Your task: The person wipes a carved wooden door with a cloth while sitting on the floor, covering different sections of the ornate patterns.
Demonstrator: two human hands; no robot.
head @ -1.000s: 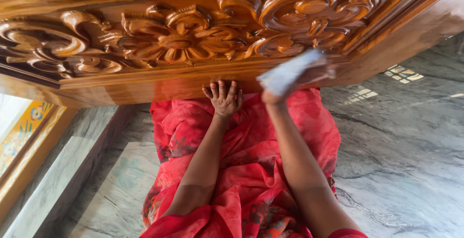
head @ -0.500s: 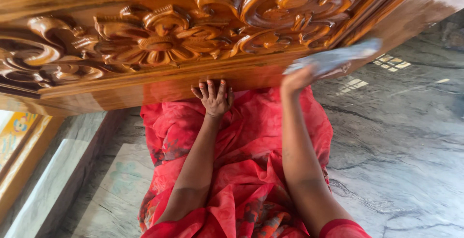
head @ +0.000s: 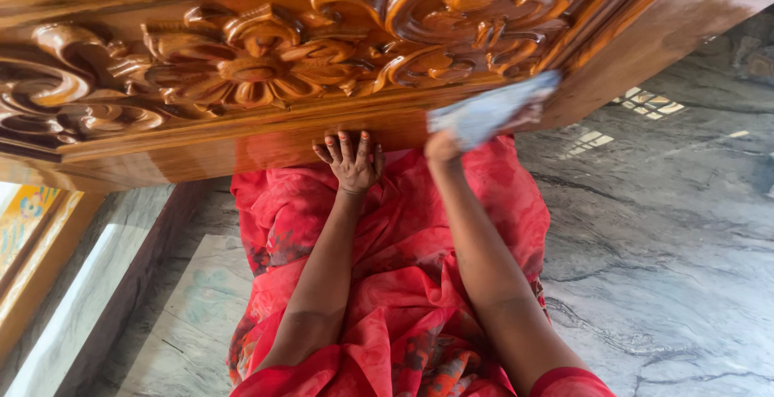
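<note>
My left hand (head: pixel 350 159) lies flat against the smooth lower rail of the carved wooden door (head: pixel 242 151), fingers spread apart and pointing up, the palm pressed to the polished wood just below the big carved flower (head: pixel 246 66). My right hand (head: pixel 448 144) is closed around a pale grey-white cloth (head: pixel 492 110), which is blurred; the fingers themselves are mostly hidden behind it, so I can only say they are bunched on the cloth. The cloth lies against the door's lower moulding, under the carved scrolls (head: pixel 459 26) and to the right of my left hand, near the corner where the rail meets the side frame. Both my forearms reach up from my lap, which is covered in red patterned fabric (head: pixel 403 284). Grey veined marble floor (head: pixel 661 228) spreads out to the right, and a lighter stone threshold (head: pixel 121 300) runs along the left.
</note>
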